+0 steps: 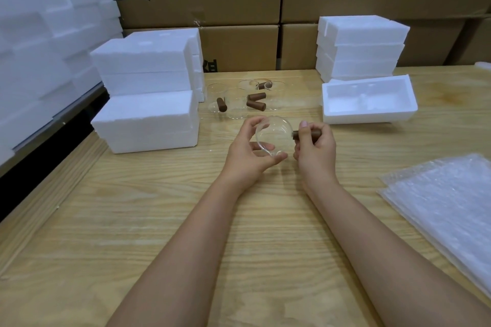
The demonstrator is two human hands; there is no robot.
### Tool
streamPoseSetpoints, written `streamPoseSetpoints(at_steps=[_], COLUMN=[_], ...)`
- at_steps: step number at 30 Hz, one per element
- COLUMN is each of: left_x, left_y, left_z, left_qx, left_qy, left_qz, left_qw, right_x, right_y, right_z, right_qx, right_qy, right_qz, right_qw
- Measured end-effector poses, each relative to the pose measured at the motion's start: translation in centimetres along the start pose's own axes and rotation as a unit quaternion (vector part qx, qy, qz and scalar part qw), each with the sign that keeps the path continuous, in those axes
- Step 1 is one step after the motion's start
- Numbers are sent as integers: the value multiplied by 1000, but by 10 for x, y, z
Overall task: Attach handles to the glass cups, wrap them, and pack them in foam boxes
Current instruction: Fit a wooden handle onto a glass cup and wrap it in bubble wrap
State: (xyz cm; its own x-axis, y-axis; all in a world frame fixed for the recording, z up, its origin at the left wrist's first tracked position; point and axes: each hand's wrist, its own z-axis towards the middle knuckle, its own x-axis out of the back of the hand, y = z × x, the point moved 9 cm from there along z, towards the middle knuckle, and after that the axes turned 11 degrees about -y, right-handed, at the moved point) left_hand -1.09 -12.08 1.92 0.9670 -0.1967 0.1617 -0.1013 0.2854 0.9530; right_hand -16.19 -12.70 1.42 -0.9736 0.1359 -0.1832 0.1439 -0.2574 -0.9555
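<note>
One clear glass cup [273, 135] in left grip [249, 148], brown handle [305, 134] in right grip [316, 143].

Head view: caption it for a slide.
Left hand steadies a glass cup while right hand grips its brown handle.

The glass cup [272, 138] I hold is clear and colourless, and its handle [305, 134] is dark brown. At twelve o'clock more clear cups [235, 103] stand with the same brown handles [255, 105]. The table [186, 207] is pale yellow wood with a streaked grain. The foam boxes [148, 119] at ten and the open one [369, 103] at one are plain white. The cartons [239, 45] behind are tan with black print. The bubble wrap [449, 207] at three is translucent white, dotted.
</note>
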Motion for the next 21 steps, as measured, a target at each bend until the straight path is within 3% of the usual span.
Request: streamPoseSetpoints(at_steps=[6,13,21], left_x=[0,-2,-5], left_y=[-1,-1,6], left_z=[0,-1,-4], left_qx=[2,11,-8], left_qy=[5,-1,4], left_qz=[2,33,46], left_qw=[1000,999,999], right_x=[3,0,-2], right_y=[-6,-2,6], right_z=[-1,-1,-2], right_qx=[11,-4,-81], right_qy=[11,12,14], right_qz=[-15,-109,-97], right_qw=[1000,994,992])
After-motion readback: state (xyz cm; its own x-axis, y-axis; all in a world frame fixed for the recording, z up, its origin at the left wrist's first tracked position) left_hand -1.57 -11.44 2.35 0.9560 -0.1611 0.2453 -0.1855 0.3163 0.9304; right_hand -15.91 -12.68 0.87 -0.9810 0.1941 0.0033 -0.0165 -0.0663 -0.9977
